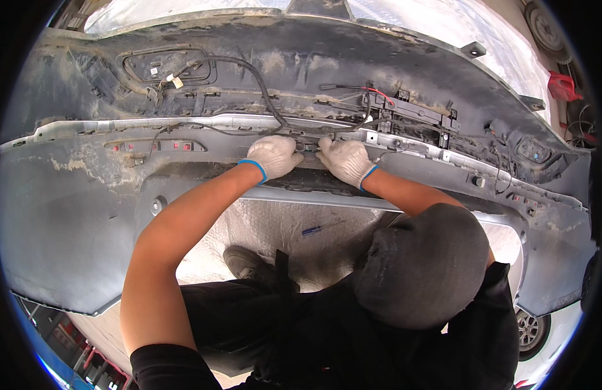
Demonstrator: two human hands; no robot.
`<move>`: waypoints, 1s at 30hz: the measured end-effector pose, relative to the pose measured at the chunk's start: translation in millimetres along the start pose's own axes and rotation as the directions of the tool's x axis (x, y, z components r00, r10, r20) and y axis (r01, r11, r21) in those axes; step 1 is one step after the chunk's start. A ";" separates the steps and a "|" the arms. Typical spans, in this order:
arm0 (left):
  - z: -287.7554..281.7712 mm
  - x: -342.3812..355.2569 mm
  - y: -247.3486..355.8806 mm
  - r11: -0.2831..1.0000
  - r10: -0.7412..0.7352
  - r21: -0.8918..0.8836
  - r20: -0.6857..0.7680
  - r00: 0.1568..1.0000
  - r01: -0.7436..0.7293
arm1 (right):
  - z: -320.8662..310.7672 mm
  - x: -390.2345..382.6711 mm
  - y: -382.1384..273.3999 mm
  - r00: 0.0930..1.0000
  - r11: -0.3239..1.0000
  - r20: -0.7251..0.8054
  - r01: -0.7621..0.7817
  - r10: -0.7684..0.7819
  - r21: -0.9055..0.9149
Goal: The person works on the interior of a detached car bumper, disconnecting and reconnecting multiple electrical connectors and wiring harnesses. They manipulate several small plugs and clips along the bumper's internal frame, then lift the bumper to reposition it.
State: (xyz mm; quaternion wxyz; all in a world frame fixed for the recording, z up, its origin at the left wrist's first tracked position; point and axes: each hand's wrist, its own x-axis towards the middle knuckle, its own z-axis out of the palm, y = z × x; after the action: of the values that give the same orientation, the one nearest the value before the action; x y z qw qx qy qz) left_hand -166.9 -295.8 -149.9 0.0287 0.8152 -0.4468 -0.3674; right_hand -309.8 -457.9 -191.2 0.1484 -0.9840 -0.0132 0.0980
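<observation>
— What to notice first, from near?

— A dark cap (424, 266), hiding part of the right forearm (408, 194). Then, on the silvery floor sheet (249, 221), a thin blue tool (312, 231), too small for naming exactly.

— And further on?

— The left hand (272, 156) and right hand (346, 160), both gloved in white, near each other at the middle of a large grey bumper (60, 221). Between them, a small part (308, 149). Fingers (293, 158) bent inward; grasping or only pressing, cannot tell.

— Why placed so?

— Probably for steadying from two sides. Bumper with inner side in view, likely for access to clips and wiring.

— Still farther?

— A black cable (262, 87) in an arch, perhaps for slack, hard to follow near the hands. Beyond, a whitish sheet (444, 23) and a wheel (546, 29), cut off by the dark rim.
</observation>
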 end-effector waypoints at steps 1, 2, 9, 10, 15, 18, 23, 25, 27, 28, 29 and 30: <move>0.9 -1.4 -0.9 1.000 0.004 -0.010 -0.015 1.000 -0.004 | 0.6 -0.2 1.1 1.000 1.000 -0.003 0.015 -0.015 -0.011; 1.6 -1.8 -1.8 1.000 0.011 -0.003 -0.018 1.000 -0.011 | 3.5 -0.2 1.6 1.000 1.000 -0.014 0.020 -0.020 -0.017; 0.5 0.1 1.7 1.000 0.000 0.008 -0.006 1.000 0.000 | 4.9 -0.9 -0.8 1.000 0.999 -0.024 0.008 -0.009 -0.045; -0.5 -0.6 1.3 1.000 -0.004 0.011 -0.003 1.000 0.004 | 4.7 0.4 -0.2 1.000 0.999 -0.024 0.013 -0.014 -0.041; 1.4 2.1 2.9 0.999 -0.003 0.041 -0.001 1.000 0.003 | 11.7 2.3 5.7 0.998 0.998 -0.034 0.055 -0.056 -0.034; 1.6 1.8 2.4 1.000 -0.010 0.002 0.000 1.000 0.010 | 11.0 4.8 4.0 0.998 0.998 -0.016 0.059 -0.059 -0.032; 5.6 3.5 0.4 1.000 -0.009 -0.007 -0.027 1.000 0.009 | 12.7 6.5 2.8 0.997 0.997 -0.022 0.073 -0.074 -0.038; 6.0 3.1 0.6 1.000 -0.008 -0.006 -0.041 0.999 0.008 | 15.1 7.3 2.5 0.996 0.996 -0.029 0.078 -0.079 -0.034; 4.8 4.4 3.5 0.999 -0.033 -0.018 -0.013 0.999 0.032 | 17.5 7.6 3.5 0.997 0.997 -0.026 0.076 -0.077 -0.024; 4.4 3.5 4.3 0.999 -0.047 -0.023 -0.001 0.999 0.047 | 17.1 7.8 3.3 0.997 0.997 -0.020 0.075 -0.075 -0.021; 5.7 2.4 3.5 0.999 -0.034 -0.025 -0.012 0.999 0.034 | 16.5 8.0 3.3 0.998 0.997 -0.005 0.069 -0.069 -0.024; 7.1 1.2 2.6 0.999 -0.021 -0.027 -0.023 1.000 0.020 | 15.8 8.5 3.3 0.998 0.998 0.000 0.058 -0.058 -0.022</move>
State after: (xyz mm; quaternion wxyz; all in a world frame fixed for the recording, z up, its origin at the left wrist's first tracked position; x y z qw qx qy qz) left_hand -172.8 -296.2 -154.8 0.0410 0.8235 -0.4332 -0.3641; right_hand -304.5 -456.0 -208.6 0.1402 -0.9848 -0.0427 0.0931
